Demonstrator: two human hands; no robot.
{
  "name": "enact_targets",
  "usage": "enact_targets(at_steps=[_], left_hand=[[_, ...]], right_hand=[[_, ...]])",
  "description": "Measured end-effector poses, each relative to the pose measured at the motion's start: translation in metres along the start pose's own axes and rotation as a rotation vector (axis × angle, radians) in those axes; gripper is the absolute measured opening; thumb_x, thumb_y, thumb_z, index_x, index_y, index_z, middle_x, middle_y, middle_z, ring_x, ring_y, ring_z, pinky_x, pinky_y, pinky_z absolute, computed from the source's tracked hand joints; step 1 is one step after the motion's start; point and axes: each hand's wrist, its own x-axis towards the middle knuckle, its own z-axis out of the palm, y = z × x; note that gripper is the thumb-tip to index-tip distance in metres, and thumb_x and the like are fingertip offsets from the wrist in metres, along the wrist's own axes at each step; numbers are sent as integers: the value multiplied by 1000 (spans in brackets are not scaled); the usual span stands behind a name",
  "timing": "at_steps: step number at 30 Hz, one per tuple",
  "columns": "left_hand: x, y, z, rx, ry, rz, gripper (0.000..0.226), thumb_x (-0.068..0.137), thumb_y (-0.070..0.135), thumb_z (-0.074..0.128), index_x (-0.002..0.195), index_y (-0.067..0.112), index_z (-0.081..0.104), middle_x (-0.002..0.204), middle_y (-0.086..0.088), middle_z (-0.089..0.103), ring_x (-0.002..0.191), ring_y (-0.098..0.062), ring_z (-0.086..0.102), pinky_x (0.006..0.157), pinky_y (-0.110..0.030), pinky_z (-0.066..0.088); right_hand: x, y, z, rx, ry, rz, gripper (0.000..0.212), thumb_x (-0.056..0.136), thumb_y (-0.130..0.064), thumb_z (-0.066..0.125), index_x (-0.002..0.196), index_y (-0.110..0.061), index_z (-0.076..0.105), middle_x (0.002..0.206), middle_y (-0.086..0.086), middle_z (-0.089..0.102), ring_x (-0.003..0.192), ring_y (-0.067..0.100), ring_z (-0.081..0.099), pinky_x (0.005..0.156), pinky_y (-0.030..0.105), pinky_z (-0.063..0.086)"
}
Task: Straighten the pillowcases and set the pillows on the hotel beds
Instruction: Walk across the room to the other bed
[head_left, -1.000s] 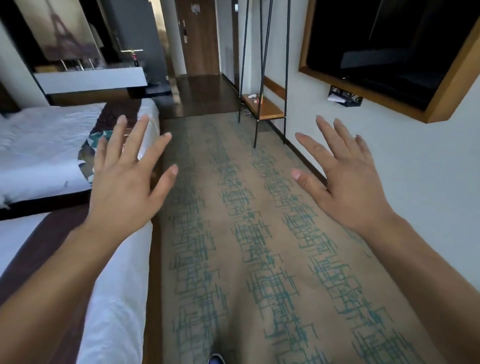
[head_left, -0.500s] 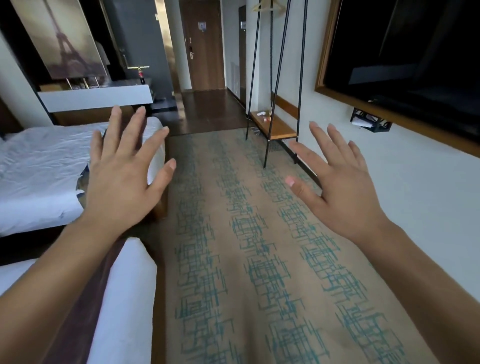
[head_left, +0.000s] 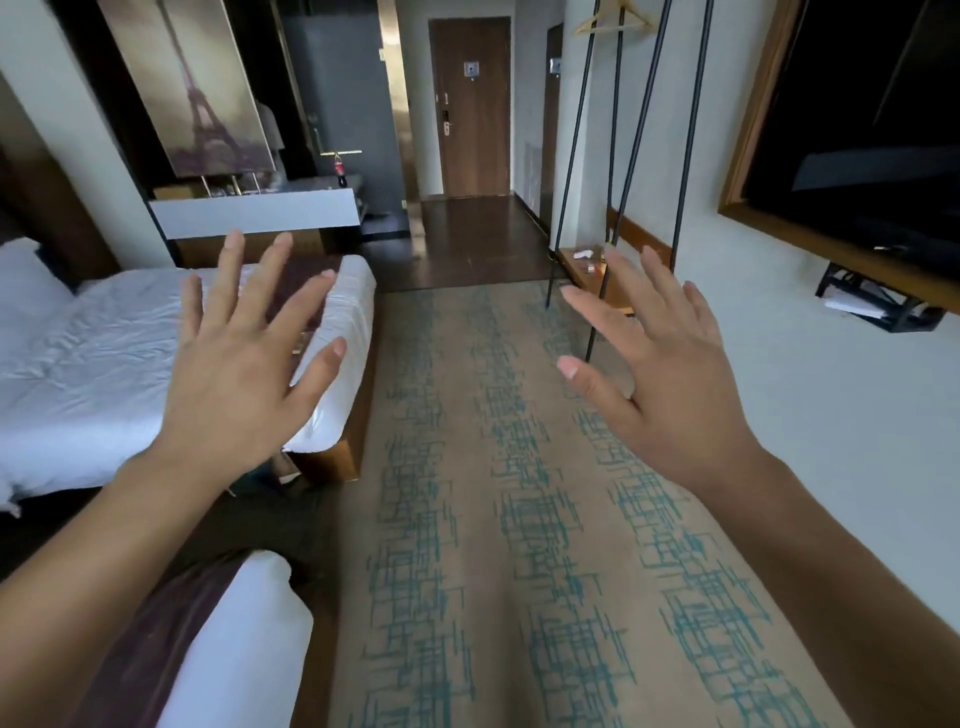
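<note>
Left hand (head_left: 234, 374) and right hand (head_left: 670, 379) are raised, fingers spread, grasping nothing. Recommend turning toward the far bed (head_left: 93, 364), where 1 pillow (head_left: 23, 291) shows.

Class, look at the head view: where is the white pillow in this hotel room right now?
The white pillow lies at the far left edge of the head view, at the head of the far bed, against the dark headboard and well left of the open left hand.

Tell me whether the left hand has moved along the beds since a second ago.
Yes. The left hand, open and holding nothing, went forward: it hung over the near bed and now hangs over the far bed.
</note>
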Motion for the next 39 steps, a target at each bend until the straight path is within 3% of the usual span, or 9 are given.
enact_targets(at_steps=[5,11,19,25,39], left_hand=[[44,-29,51,13,6,-54,63,101,55,36,154,22,46,171,-8,22,159,-37,6,122,-67,13],[84,-86,115,31,-37,-116,64,101,56,34,155,23,43,172,-6,18,160,-33,1,123,-67,10],[155,-200,201,47,-26,-152,67,101,59,30,156,24,42,171,-9,21,160,-35,3,124,-66,11],[221,-290,248,32,7,-152,63,100,54,37,155,23,44,170,-9,22,159,-36,5,123,-64,9],[295,-458,368,194,-29,-291,62,102,56,36,156,26,42,172,-6,18,160,-35,4,124,-64,9]], right_hand=[[76,22,56,24,-58,-40,58,103,-64,31,155,-40,38,172,-4,14,159,23,5,126,56,5],[157,31,137,72,-100,-90,58,102,-63,32,155,-39,39,172,-6,13,160,22,3,125,59,8],[281,6,247,72,-114,-109,60,102,-65,30,155,-39,39,172,-6,13,160,22,2,125,60,9],[376,-22,310,96,-87,-126,59,102,-64,34,156,-40,37,172,-7,12,159,20,1,127,53,3],[576,-50,520,268,-68,-299,60,101,-60,44,155,-33,40,170,-2,20,159,26,11,124,60,17]])
